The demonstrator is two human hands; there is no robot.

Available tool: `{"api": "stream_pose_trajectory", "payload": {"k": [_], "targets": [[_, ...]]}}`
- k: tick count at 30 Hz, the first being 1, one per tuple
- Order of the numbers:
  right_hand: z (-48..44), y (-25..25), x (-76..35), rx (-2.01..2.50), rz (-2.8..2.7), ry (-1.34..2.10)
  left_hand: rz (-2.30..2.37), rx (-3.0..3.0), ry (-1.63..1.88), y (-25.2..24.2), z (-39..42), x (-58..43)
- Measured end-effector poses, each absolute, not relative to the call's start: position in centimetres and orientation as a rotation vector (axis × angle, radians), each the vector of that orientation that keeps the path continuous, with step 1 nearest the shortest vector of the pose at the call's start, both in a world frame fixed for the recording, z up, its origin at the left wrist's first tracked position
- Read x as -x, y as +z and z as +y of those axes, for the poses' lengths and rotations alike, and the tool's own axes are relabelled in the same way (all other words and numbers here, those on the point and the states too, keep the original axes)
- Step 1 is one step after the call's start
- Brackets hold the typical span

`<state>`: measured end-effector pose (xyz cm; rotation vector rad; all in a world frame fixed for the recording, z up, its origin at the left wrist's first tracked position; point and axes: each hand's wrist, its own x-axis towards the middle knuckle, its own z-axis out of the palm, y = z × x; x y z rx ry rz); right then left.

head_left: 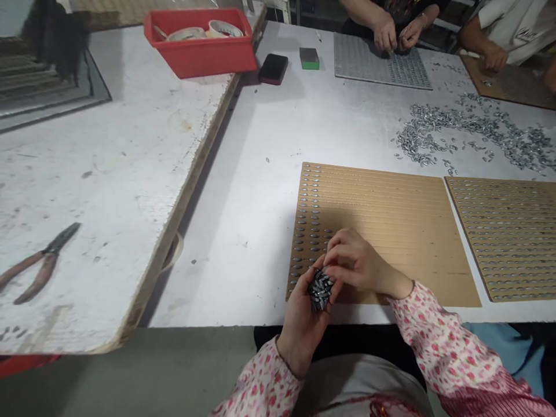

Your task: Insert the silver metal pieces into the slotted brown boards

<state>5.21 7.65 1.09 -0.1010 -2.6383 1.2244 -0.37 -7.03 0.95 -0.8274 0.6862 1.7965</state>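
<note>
A heap of small silver oval pieces (320, 291) lies in the cupped palm of my left hand (302, 324), at the front edge of the table. Just above the heap, my right hand (358, 263) has its fingers bent in a pinch; whatever they hold is hidden. Both hands are over the lower left part of a tan grooved board (391, 231). Columns of the same silver pieces run down that board's left side, with a shorter column beside my right fingers. The rest of its grooves show bare.
A second tan board (508, 237) full of silver pieces lies to the right. Loose pieces (469, 124) are scattered beyond. Two people work at boards across the table. Leftward are a red bin (204, 55), a phone (273, 69), a green-sided block (310, 59) and pliers (47, 258).
</note>
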Motion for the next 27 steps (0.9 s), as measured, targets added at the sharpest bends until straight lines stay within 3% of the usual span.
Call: {"api": "stream_pose_trajectory", "payload": {"k": [4, 27], "targets": [[6.4, 1.5, -5.7, 0.015, -2.765, 1.058, 0.721, 0.827, 1.819, 0.6, -6.7, 0.1], [6.5, 0.1, -5.6, -0.107, -2.715, 1.081, 0.772, 0.710, 1.852, 0.5, -6.9, 0.4]]}}
